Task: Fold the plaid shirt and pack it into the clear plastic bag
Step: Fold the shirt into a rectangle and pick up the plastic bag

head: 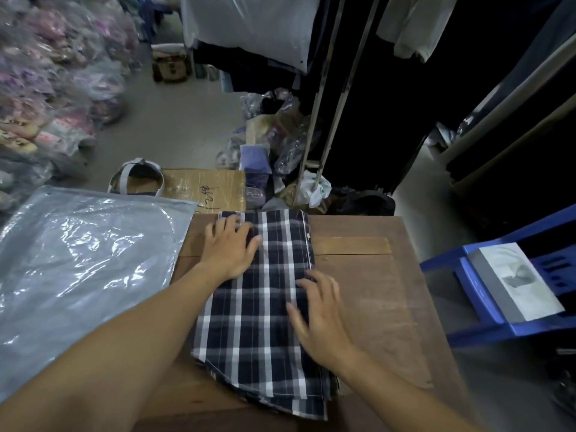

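Head view: the shirt [265,294] lies as a long strip on the desk [374,291], right of the bag [81,269]. Both hands, left [232,247] and right [321,316], press it flat, open. Smooth wrinkles first, then fold evenly.

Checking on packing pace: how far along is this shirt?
Done: the plaid shirt lies folded into a long strip on the wooden table. In hand: left hand and right hand press it flat. Left: folding it shorter and sliding it into the clear plastic bag, which lies beside it.

Two hands [230,251], one plaid shirt [265,307], one clear plastic bag [78,260].
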A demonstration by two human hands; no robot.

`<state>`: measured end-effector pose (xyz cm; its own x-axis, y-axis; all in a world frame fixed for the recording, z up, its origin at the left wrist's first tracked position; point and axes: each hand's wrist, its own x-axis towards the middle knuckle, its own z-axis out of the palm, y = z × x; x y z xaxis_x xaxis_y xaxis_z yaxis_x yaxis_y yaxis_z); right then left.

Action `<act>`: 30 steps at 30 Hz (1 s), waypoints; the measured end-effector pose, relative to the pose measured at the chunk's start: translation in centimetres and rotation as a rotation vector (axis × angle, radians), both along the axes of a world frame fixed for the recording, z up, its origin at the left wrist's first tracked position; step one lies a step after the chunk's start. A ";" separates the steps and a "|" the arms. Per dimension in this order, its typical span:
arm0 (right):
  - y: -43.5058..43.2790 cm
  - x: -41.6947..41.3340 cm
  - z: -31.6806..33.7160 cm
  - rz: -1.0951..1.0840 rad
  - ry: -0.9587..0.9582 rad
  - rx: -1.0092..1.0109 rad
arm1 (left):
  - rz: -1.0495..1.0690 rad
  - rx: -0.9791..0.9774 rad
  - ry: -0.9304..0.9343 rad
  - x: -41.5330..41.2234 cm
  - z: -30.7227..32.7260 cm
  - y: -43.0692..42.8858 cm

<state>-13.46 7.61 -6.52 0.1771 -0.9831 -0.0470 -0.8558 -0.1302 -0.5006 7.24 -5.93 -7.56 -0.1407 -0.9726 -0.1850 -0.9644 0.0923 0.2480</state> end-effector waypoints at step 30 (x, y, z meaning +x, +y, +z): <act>-14.3 -9.3 5.9 -0.049 0.368 0.475 | 0.267 0.772 0.462 1.3 2.7 6.2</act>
